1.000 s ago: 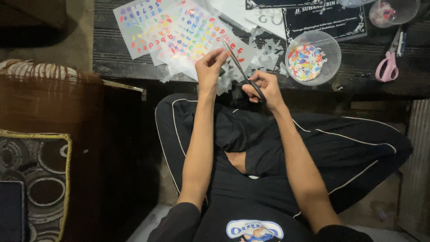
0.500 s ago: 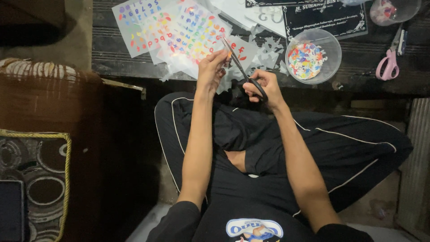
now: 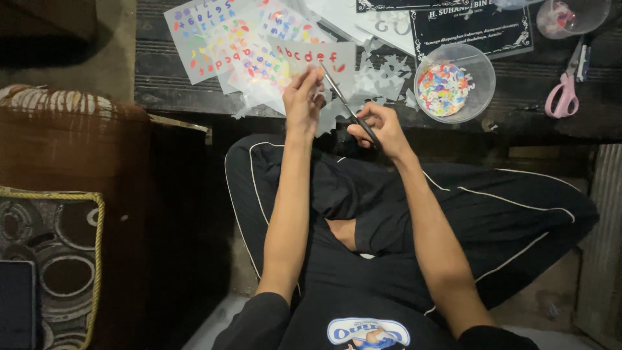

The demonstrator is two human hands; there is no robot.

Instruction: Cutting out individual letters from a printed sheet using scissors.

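— Scissors (image 3: 346, 110) are open now, up at the letter strip (image 3: 315, 59)?

— Yes. The right hand (image 3: 382, 129) grips them; the left hand (image 3: 303, 97) has lifted the strip, pinched, over the table (image 3: 512, 110).

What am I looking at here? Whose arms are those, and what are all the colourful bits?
A person wears a camera on the head, so you look down at that person's own arms and crossed legs. The left hand holds up a see-through sheet with red shapes on it. The right hand holds dark scissors with the blades at that sheet. In front is a dark wooden table. On it lie more sheets of colourful stickers, pale paper scraps, a clear bowl full of small coloured cut-out pieces, and pink scissors at the right.
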